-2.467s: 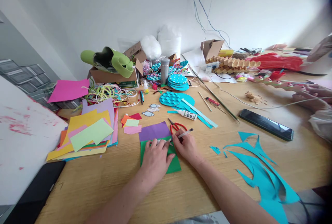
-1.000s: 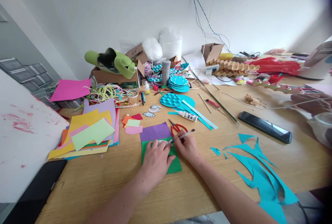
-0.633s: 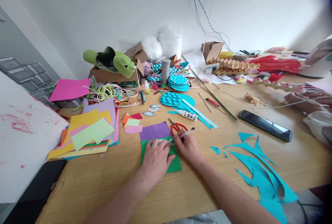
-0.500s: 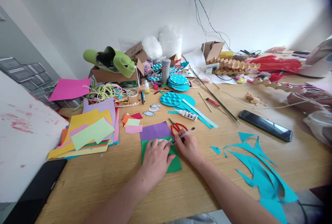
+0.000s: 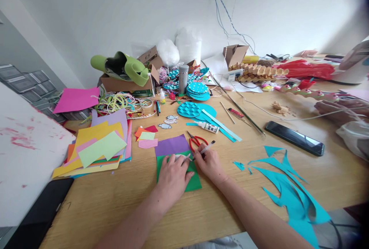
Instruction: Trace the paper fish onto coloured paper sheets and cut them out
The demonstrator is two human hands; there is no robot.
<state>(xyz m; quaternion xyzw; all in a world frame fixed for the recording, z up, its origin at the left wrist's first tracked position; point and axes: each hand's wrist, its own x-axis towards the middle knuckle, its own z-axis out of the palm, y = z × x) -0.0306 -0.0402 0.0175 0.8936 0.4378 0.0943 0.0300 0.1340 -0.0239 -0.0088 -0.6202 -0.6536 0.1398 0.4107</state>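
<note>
My left hand (image 5: 175,174) lies spread over a green sheet (image 5: 193,183), its fingertips on a small white cutout (image 5: 181,157). In my right hand (image 5: 208,163) is a pen (image 5: 208,147), its tip near the green sheet's right side beside the cutout. A purple sheet (image 5: 172,145) sits just behind the green one. Scissors with red handles (image 5: 198,140) rest right behind my right hand. Farther back are a white glue bottle (image 5: 209,127) and small fish-like cutouts (image 5: 165,126).
Stacked coloured paper (image 5: 100,149) and a black device (image 5: 43,206) are at the left. On the right are a phone (image 5: 294,138) and blue scraps (image 5: 296,195). Blue discs (image 5: 188,109), a steel bottle (image 5: 183,80) and a thin stick (image 5: 239,107) stand or lie behind.
The view has shifted very slightly. The pen in my right hand has tilted a little; my left hand holds its place on the green sheet.
</note>
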